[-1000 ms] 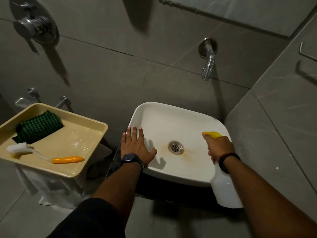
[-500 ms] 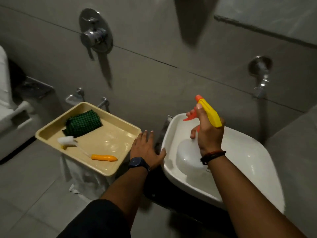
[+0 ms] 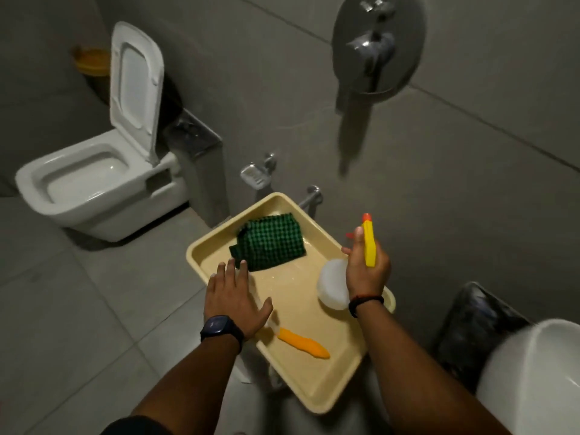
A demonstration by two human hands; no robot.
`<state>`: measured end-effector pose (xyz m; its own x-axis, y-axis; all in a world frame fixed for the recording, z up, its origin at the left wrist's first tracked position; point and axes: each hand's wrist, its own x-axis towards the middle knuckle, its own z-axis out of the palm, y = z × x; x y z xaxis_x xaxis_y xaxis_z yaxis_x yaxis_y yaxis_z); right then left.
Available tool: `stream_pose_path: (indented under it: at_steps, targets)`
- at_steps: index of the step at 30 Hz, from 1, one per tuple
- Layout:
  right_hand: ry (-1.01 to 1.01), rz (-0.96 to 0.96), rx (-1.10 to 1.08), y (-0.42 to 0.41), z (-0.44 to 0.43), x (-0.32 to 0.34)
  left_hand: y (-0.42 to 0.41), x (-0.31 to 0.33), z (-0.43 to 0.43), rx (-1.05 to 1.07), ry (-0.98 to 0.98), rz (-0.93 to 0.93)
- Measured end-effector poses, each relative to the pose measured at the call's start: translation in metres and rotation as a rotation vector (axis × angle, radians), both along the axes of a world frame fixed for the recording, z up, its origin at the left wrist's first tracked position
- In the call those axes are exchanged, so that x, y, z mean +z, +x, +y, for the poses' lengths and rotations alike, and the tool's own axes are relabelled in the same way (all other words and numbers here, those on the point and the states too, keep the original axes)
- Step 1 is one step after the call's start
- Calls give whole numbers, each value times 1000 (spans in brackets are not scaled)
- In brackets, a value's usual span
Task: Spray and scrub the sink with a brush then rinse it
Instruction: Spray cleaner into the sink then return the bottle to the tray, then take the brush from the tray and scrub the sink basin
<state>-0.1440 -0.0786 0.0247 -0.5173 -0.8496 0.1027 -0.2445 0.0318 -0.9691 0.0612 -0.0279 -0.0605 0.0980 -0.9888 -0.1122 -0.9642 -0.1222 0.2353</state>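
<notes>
Both hands have moved from the sink (image 3: 533,381), now at 4 o'clock, to over one tray (image 3: 317,384). Left hand (image 3: 233,296): fingers spread flat, over the head of one brush (image 3: 303,342), whose orange handle points to 4 o'clock. Right hand (image 3: 365,271): closed around one spray bottle (image 3: 334,287), yellow nozzle up, above the tray's 2 o'clock edge. One green cloth (image 3: 271,246) lies at the tray's 11 o'clock. One toilet (image 3: 94,180), lid up, stands at 10 o'clock.
</notes>
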Motion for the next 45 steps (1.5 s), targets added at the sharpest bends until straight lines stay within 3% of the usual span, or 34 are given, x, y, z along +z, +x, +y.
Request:
stream_pose_path:
  at_steps: [6, 13, 18, 20, 24, 30, 32, 35, 40, 45]
  targets:
    - [68, 23, -9, 15, -27, -51, 7, -33, -10, 65, -26, -13]
    - [72, -23, 51, 18, -31, -58, 8, -39, -13, 89, -27, -34]
    - [213, -9, 174, 7, -22, -61, 8, -38, -13, 87, -22, -52]
    - [286, 66, 142, 4, -10, -65, 8, -38, -13, 85, -10, -76]
    - [482, 481, 8, 13, 38, -80, 6, -36, -12, 85, -11, -73]
    - [653, 914, 803, 23, 79, -112, 5, -38, -11, 82, -22, -75]
    - [664, 1035, 929, 24, 79, -118, 5, -39, -11, 77, -19, -79]
    - [649, 985, 936, 28, 80, -120, 6, -38, -10, 75, -24, -70]
    - [541, 872, 755, 29, 82, -103, 9, -22, -6, 61, -50, 16]
    - [526, 556, 572, 22, 94, -50, -1, 34, 8, 71, -182, 150]
